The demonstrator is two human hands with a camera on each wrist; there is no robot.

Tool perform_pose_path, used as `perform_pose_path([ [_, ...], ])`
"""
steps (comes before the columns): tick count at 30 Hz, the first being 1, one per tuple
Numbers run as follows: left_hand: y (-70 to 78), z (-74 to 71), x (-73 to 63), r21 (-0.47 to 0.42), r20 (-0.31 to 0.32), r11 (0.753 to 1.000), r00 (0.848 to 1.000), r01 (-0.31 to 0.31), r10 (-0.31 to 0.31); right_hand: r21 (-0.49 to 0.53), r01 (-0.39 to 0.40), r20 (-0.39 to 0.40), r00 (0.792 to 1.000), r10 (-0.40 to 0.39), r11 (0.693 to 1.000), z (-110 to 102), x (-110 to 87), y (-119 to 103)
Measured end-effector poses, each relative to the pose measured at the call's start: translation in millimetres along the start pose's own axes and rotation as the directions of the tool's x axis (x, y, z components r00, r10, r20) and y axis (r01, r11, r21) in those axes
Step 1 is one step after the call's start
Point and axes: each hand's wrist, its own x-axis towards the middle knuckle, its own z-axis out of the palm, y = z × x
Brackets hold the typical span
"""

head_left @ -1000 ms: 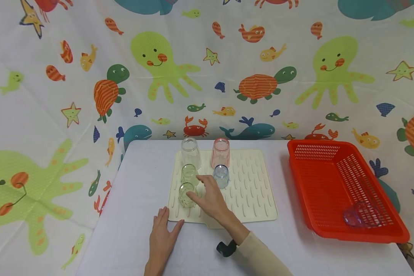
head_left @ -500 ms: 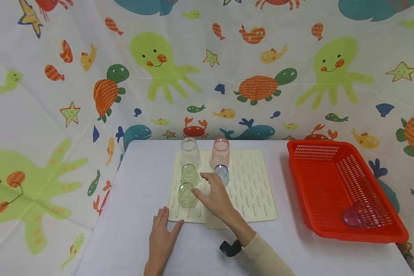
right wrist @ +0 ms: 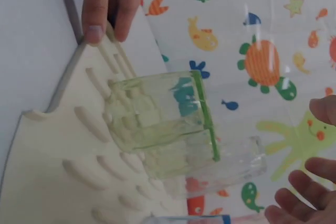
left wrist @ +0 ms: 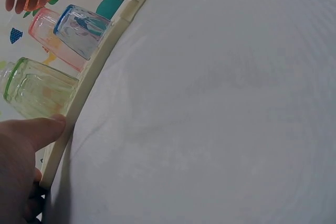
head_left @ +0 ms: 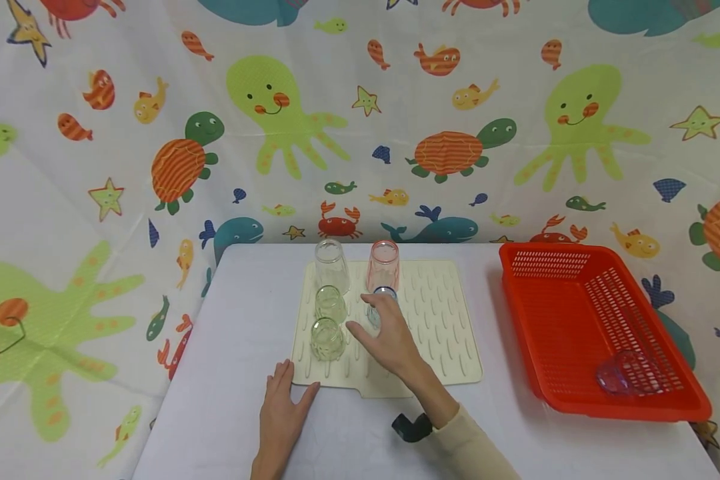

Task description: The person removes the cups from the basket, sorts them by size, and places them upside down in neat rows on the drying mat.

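Observation:
A cream ridged drying mat (head_left: 441, 333) lies on the table. My left hand (head_left: 281, 413) touches its front left corner, fingers mostly straight and thumb at the edge. Above the mat's middle, my right hand (head_left: 390, 337) has its thumb and fingers spread, with nothing between them. To its left stand two green-tinted glasses, a front one (head_left: 327, 340) and one behind it (head_left: 331, 305). A tall clear glass (head_left: 333, 269) and a tall pink-rimmed glass (head_left: 384, 268) stand at the back. The short blue-rimmed glass (left wrist: 81, 31) is partly hidden behind my right hand in the head view.
At the right stands a red plastic basket (head_left: 528, 360) with a purple glass (head_left: 627, 373) lying in it. A white sheet with printed sea animals hangs behind the table and at its sides. A black piece (head_left: 412, 428) sits at my right wrist.
My right hand has moved right, away from the front green glass, and now overlaps the blue-rimmed glass in the head view. The left hand and the glasses have stayed in place.

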Motion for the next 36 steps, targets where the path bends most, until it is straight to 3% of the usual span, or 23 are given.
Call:
perform_pose_path([
  [15, 1.4, -1.1, -1.5, 0.0, -0.004, 1.0, 1.0, 0.01, -0.01, 0.052, -0.056, -0.046, 0.997, 0.058, 0.997, -24.2, -2.5, 4.6],
  [36, 0.3, 0.2, -1.4, -0.001, 0.008, 1.0, 1.0, 0.022, -0.022, -0.036, -0.125, -0.129, 0.984, 0.12, 0.991, -64.2, -4.1, 19.0],
])
